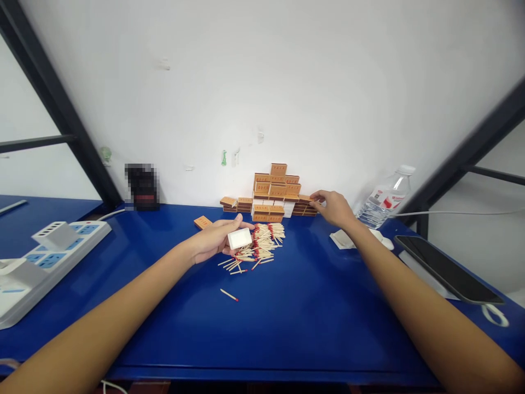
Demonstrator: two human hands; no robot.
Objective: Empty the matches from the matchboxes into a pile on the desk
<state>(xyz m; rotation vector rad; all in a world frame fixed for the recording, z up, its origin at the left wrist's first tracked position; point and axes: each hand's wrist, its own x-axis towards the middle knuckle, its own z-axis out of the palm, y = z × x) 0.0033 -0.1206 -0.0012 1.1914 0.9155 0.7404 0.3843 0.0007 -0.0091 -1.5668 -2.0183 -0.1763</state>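
Note:
My left hand is closed on a white matchbox tray, its plain white face turned up. Just beyond and below that hand lies a loose heap of red-tipped matches, and a single match lies nearer to me. At the right end of the stacked orange matchboxes, my right hand pinches the edge of a matchbox on top of a low pile. Whether this box is lifted off the pile I cannot tell. Another matchbox lies partly behind my left hand.
A white power strip with plugged-in chargers lies at left. Against the wall stands a blurred black object. On the right are a tilted water bottle, crumpled tissue and a phone. The blue table ends close to me.

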